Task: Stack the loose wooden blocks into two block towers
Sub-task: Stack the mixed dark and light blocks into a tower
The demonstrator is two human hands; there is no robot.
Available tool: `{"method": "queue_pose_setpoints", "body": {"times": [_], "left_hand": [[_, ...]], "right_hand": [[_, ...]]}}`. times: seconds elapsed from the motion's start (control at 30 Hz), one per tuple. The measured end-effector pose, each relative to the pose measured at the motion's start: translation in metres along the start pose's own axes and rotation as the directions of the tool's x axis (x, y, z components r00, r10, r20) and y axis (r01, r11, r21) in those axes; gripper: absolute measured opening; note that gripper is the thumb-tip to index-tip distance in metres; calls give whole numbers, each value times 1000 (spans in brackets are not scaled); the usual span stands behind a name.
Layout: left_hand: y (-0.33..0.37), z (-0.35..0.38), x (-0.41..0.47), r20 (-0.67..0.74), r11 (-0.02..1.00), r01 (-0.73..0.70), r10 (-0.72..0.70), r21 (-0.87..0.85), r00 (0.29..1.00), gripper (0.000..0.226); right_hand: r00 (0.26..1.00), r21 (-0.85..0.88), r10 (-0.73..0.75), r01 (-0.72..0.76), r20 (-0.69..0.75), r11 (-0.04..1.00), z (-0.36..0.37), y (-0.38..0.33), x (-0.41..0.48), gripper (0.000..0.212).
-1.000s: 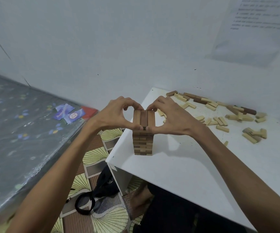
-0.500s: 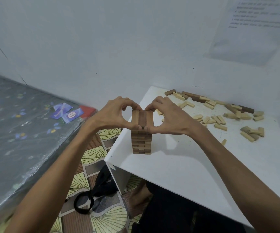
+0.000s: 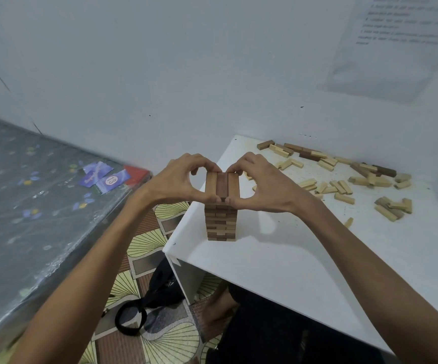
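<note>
1. White walls are meeting in a corner behind a white table [image 3: 304,271], and the tower [image 3: 221,222] is standing near its front-left corner, close to the edge.
2. The left hand [image 3: 178,187] and the right hand [image 3: 262,190] are both curling around the top layer [image 3: 221,183]. The thumbs are pressing on the near ends and the fingertips [image 3: 214,168] are hooking over the far ends, so each hand is pinching the row lengthwise.
3. The person appears to be squaring up this row of three. Doing it well probably means squeezing evenly from both hands and pushing the ends flush. The pressure should be running level rather than downward or sideways.
4. With the tower sitting so near the table's edge, any lopsided push is risking a lean towards the floor. Easing both hands off together would likely be safest.
5. The blocks are looking like smooth, plain-cut rectangular bars of wood. The top row is showing tan, dark brown and tan side by side. The layers below seem to be crossing in alternate directions.
6. The loose blocks [image 3: 343,179], mostly pale with a few dark ones, are lying scattered across the far right of the table, well apart from the tower. No second tower is showing yet.
7. A speckled grey mattress [image 3: 28,206] with cards [image 3: 105,176] on it is lying to the left, above a fan-patterned floor [image 3: 147,245].
</note>
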State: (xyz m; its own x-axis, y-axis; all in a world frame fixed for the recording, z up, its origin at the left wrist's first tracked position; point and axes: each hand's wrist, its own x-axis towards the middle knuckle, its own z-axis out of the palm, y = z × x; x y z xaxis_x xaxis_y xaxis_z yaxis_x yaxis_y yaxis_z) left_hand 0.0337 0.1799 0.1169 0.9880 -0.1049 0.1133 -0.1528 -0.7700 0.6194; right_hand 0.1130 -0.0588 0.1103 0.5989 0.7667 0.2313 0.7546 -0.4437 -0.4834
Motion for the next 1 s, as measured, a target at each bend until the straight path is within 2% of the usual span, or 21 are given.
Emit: {"method": "queue_pose_setpoints", "body": {"times": [0.47,0.7,0.8,1.0], "left_hand": [[-1,1,1,9,999,-17,17,-37,1000,76],[-2,0,-3,-1,999,-30,30,-20,1000,87],[4,-3,-2,-7,998,-60,60,-21,998,84],[43,2,11,-8,987,-158,158,-5,987,59]], "right_hand": [[1000,16,7,-7,2,1000,-2,0,-1,67],[998,-23,58,-57,28,998,-11,-2,-10,89],[998,-26,58,-57,30,998,-19,0,-18,83],[996,-72,87,-89,-31,993,-46,15,-43,53]]}}
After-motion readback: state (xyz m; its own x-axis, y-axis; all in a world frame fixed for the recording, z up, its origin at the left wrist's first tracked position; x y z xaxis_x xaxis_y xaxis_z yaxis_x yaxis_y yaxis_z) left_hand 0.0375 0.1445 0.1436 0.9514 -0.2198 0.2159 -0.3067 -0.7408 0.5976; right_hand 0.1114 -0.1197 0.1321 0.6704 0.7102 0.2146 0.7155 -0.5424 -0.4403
